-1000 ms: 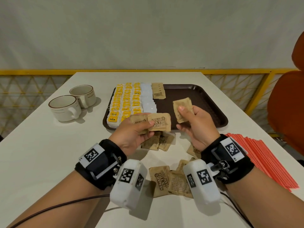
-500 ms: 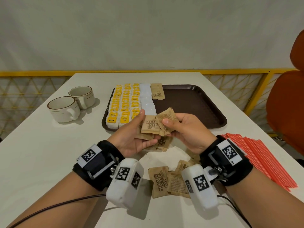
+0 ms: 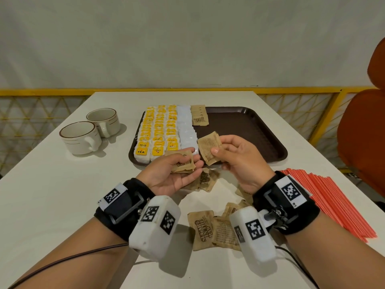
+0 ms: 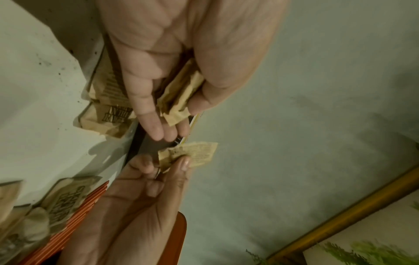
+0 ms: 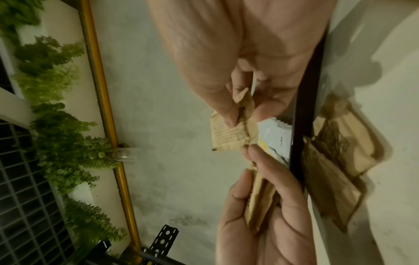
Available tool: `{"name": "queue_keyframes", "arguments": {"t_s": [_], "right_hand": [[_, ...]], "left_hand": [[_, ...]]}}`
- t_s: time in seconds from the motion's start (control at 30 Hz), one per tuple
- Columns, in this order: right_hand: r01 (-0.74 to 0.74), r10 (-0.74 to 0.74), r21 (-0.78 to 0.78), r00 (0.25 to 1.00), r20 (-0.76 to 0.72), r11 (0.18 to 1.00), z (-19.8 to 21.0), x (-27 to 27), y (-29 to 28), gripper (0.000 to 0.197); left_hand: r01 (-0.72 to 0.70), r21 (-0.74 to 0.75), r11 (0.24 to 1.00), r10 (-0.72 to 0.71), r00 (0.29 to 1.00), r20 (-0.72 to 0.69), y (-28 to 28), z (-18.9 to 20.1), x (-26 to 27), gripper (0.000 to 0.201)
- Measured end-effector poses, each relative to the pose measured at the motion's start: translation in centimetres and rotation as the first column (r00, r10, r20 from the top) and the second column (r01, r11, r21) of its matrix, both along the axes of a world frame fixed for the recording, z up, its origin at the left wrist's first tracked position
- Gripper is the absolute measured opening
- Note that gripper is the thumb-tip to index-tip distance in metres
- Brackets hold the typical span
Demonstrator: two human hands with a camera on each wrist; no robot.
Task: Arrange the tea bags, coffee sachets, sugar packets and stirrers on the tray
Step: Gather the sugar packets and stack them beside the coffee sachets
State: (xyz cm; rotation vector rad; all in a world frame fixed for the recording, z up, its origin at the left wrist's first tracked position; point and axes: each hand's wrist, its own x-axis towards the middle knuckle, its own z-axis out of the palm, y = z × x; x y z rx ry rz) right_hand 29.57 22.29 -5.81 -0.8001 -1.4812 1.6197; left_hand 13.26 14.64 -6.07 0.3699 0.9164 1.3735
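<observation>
While the left hand [image 3: 170, 174] grips a small stack of brown sugar packets [image 3: 183, 163] between thumb and curled fingers, the right hand [image 3: 239, 161] pinches a single sugar packet [image 3: 209, 146] between thumb and fingertips, just beside the stack at its 2 o'clock. Both hands hover over the near rim of the brown tray [image 3: 250, 130], close together but not touching. On the tray, from 9 o'clock toward centre, lie three rows of yellow-tagged tea bags [image 3: 159, 132], one row of white coffee sachets [image 3: 186, 130], and a short row of sugar packets [image 3: 199, 117] at 12 o'clock. Loose sugar packets [image 3: 208, 228] lie on the white worktop [image 3: 52, 195] at 6 o'clock of the tray. Red stirrers [image 3: 333, 201] lie on the worktop at 4 o'clock. Two ceramic cups [image 3: 89, 132] stand at 9 o'clock.
</observation>
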Motion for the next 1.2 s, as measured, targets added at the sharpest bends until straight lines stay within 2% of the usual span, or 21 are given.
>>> {"name": "queue_keyframes", "arguments": {"t_s": [0.07,0.13,0.23,0.33,0.43,0.5,0.67,0.77,0.87,0.97,1.03,1.1,1.17,1.2], "right_hand": [[0.036,-0.036,0.099,0.999,-0.001,0.994,0.0,0.0,0.1,0.021],[0.039,-0.029,0.127,0.997,-0.076,0.991,0.1,0.0,0.1,0.025],[-0.009,0.026,0.131,0.991,-0.13,0.991,0.2,-0.2,-0.2,0.025],[-0.026,0.037,0.102,0.993,-0.112,0.994,0.4,-0.2,-0.3,0.027],[-0.033,0.038,0.047,0.992,-0.12,0.998,0.5,-0.1,-0.4,0.021],[-0.016,0.023,0.068,0.995,-0.102,0.998,0.4,-0.2,-0.4,0.018],[-0.042,0.045,0.027,0.99,-0.134,0.999,0.3,-0.5,-0.6,0.029],[-0.089,0.09,0.031,0.995,-0.039,0.996,0.8,-1.2,-1.0,0.022],[-0.098,0.051,0.247,0.981,0.187,0.964,1.4,-2.0,-1.0,0.012],[-0.181,-0.075,0.511,0.894,0.442,0.841,1.6,-2.5,-0.4,0.01],[-0.265,-0.155,0.626,0.832,0.533,0.734,2.0,-2.6,0.1,0.01],[-0.429,-0.094,0.605,0.76,0.643,0.671,2.9,-2.6,0.3,0.037],[-0.64,-0.065,0.496,0.573,0.817,0.587,3.9,-2.7,0.0,0.073],[-0.706,-0.11,0.469,0.491,0.864,0.531,4.2,-3.0,-0.1,0.08]], "left_hand": [[0.003,-0.017,1.0,-0.003,1.0,0.001,0.0,0.0,0.1,0.017],[0.022,-0.029,0.999,-0.022,1.0,0.001,0.0,0.0,0.2,0.016],[0.053,-0.02,0.998,-0.053,0.999,0.01,-0.1,0.0,0.3,0.03],[0.033,-0.013,0.999,-0.033,0.999,0.01,0.0,-0.1,0.3,0.029],[0.009,-0.023,1.0,-0.008,0.999,0.033,0.0,0.0,0.3,0.026],[-0.008,-0.023,1.0,0.009,0.999,0.05,0.1,-0.1,0.3,0.032],[-0.033,-0.003,0.999,0.033,0.999,0.024,0.2,-0.2,0.4,0.056],[0.008,0.02,1.0,-0.009,0.999,0.034,0.1,-0.1,0.7,0.067],[0.025,0.035,0.999,-0.026,0.999,0.022,-0.1,0.0,0.9,0.063],[0.006,0.062,0.998,-0.006,1.0,0.005,-0.2,0.1,1.0,0.051],[-0.005,0.049,0.999,0.004,1.0,0.027,-0.2,0.2,1.0,0.052],[0.002,0.031,1.0,-0.004,0.999,0.053,-0.2,0.3,0.9,0.062],[0.035,0.019,0.999,-0.036,0.998,0.044,-0.2,0.4,0.8,0.069],[0.057,0.019,0.998,-0.057,0.997,0.05,-0.1,0.4,0.8,0.071]]}}
